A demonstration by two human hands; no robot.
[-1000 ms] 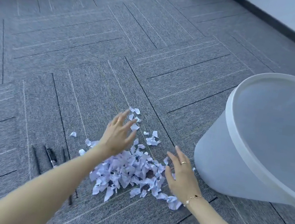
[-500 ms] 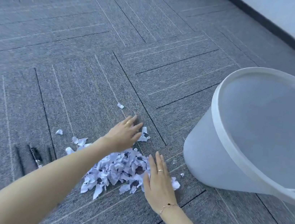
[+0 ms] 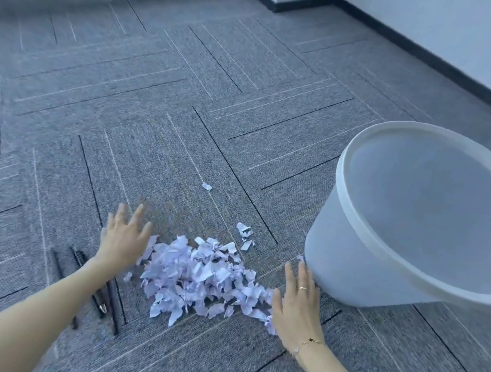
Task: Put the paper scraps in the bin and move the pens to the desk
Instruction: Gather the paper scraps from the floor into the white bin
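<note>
Low in the frame, the paper scraps (image 3: 200,277) lie heaped on the carpet (image 3: 185,114) between the flat, straight-fingered left hand (image 3: 123,239) and right hand (image 3: 296,306). Lower left, the pens (image 3: 102,298) run upper-left to lower-right. The bin (image 3: 361,271) stands at right.

Bright cool daylight, soft shadows, wide-angle distortion

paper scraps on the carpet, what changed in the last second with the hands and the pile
Both hands have spread apart: the left hand now lies flat at the left edge of the paper scraps, the right hand flat at the right edge, beside the bin. The scraps are bunched into a tighter pile, with a few strays left beyond it. Neither hand holds anything. The pens and bin seem unmoved.
</note>
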